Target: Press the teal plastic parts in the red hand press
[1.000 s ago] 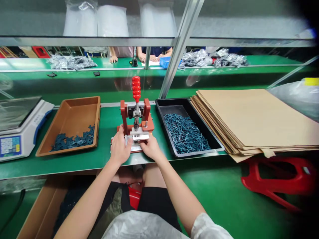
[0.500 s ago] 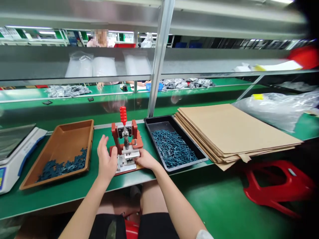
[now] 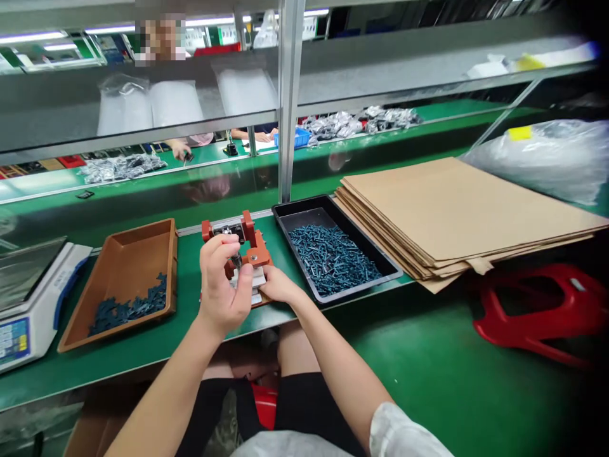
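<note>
A small red hand press stands on the green bench in front of me. My left hand is closed around its lever, which is swung down toward me; the lever's red grip is hidden inside my fingers. My right hand lies against the right side of the press base, with its fingers curled on the white plate there. What sits under the press head is hidden by my hands.
A brown tray with some dark blue parts sits left of the press. A black tray of loose blue pieces sits right. Further out are a scale, stacked cardboard, a red stool and a metal post.
My left hand left the press base, rose open, then closed on the lever and pulled it down from upright. My right hand stayed at the base. The camera tilted up.
</note>
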A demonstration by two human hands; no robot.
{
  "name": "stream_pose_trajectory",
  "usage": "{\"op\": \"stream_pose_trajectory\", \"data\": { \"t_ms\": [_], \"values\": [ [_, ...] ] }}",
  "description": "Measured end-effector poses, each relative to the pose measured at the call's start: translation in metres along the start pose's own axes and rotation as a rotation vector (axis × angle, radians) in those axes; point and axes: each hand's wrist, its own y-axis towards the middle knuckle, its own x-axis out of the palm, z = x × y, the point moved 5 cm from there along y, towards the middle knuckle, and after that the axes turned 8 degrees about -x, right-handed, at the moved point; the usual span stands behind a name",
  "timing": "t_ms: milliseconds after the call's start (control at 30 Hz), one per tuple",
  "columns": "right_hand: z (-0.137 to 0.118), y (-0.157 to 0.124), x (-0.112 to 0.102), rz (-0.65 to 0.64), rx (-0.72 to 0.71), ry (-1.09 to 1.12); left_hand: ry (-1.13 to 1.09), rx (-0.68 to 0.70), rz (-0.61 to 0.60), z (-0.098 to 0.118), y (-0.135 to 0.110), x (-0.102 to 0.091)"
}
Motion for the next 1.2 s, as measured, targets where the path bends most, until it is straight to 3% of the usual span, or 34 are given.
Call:
{"op": "stream_pose_trajectory", "data": {
  "t_ms": [133, 300, 400, 500, 600, 700, 767, 833, 1000, 1067, 1200],
  "values": [
    [0.008, 0.000, 0.003, -0.018, -0.028, -0.004, 0.073, 0.082, -0.010, -0.012, 0.018, -0.002],
    [0.007, -0.004, 0.004, 0.017, -0.062, -0.161, -0.062, -0.155, -0.087, -0.047, 0.079, 0.009],
    [0.001, -0.008, 0.007, 0.031, -0.056, -0.224, -0.103, -0.239, -0.118, -0.057, 0.085, 0.008],
    [-0.006, -0.014, 0.009, 0.097, -0.098, -0.267, 0.019, -0.283, -0.003, -0.063, 0.048, -0.010],
    [-0.008, -0.020, 0.013, 0.125, -0.156, -0.265, 0.202, -0.361, 0.094, -0.084, -0.020, -0.032],
    [-0.007, -0.020, 0.016, 0.092, -0.176, -0.232, 0.364, -0.564, -0.086, -0.122, -0.087, -0.035],
    [-0.006, -0.017, 0.016, 0.092, -0.156, -0.235, 0.356, -0.687, -0.223, -0.143, -0.120, -0.029],
    [-0.004, -0.013, 0.017, 0.085, -0.128, -0.243, 0.286, -0.785, -0.239, -0.154, -0.136, -0.025],
    [0.003, -0.007, 0.020, 0.087, -0.081, -0.254, -0.108, -1.098, 0.089, -0.170, -0.145, -0.030],
    [0.004, -0.007, 0.021, 0.089, -0.087, -0.267, -0.214, -1.135, 0.162, -0.173, -0.149, -0.032],
    [0.001, -0.008, 0.022, 0.086, -0.115, -0.258, -0.264, -1.108, 0.186, -0.179, -0.158, -0.032]
  ]
}}
